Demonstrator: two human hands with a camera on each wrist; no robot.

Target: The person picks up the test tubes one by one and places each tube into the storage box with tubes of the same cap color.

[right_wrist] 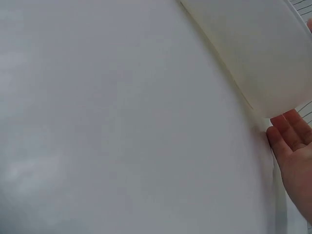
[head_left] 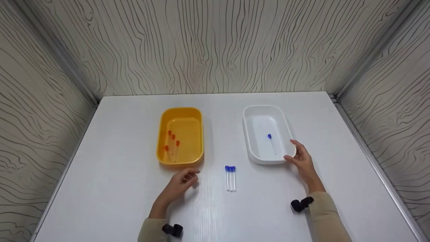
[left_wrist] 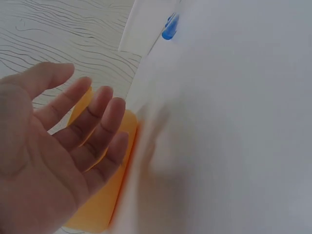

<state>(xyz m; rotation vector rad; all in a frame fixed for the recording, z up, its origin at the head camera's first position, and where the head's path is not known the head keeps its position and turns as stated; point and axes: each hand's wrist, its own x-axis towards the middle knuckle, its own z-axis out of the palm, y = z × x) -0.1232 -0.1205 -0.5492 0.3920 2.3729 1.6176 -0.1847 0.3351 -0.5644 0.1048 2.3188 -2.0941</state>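
Observation:
My right hand (head_left: 302,161) grips the near right corner of a white plastic tray (head_left: 247,134), thumb on the front rim and fingers along the side. Inside that tray lies one clear tube with a blue cap (head_left: 269,136). Three blue-capped tubes (head_left: 230,178) lie side by side on the table between the hands. My left hand (head_left: 179,185) hovers just below a yellow tray (head_left: 188,148), its fingers loosely bent around nothing. Several tubes with orange-red caps (head_left: 173,137) rest at the left of the yellow tray. In the left wrist view, the palm and relaxed fingers (left_wrist: 100,114) show no object.
The white table (head_left: 117,188) carries both trays, which stand apart toward its back. Wood-grain panels (head_left: 201,47) rise behind it and at both sides. A small black camera is strapped to each wrist, over light sleeves (head_left: 326,215).

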